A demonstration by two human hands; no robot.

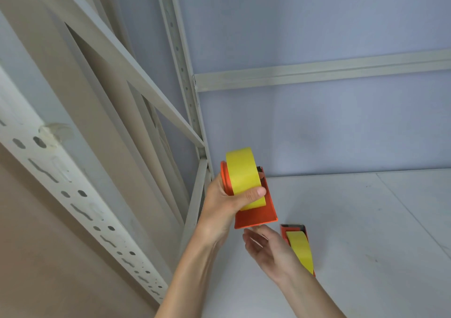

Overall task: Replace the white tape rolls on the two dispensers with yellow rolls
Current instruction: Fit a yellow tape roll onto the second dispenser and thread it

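The left hand [224,203] grips an orange dispenser [258,210] carrying 1 yellow roll [244,173]. The right hand [266,249], fingers relaxed, hovers below it. A second dispenser [292,228], nearer right on the shelf [366,244], carries another yellow roll [301,247].

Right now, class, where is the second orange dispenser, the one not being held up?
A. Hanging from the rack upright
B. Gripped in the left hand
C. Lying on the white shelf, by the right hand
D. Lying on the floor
C: the second dispenser with its yellow roll lies on the white shelf, partly behind the right hand.
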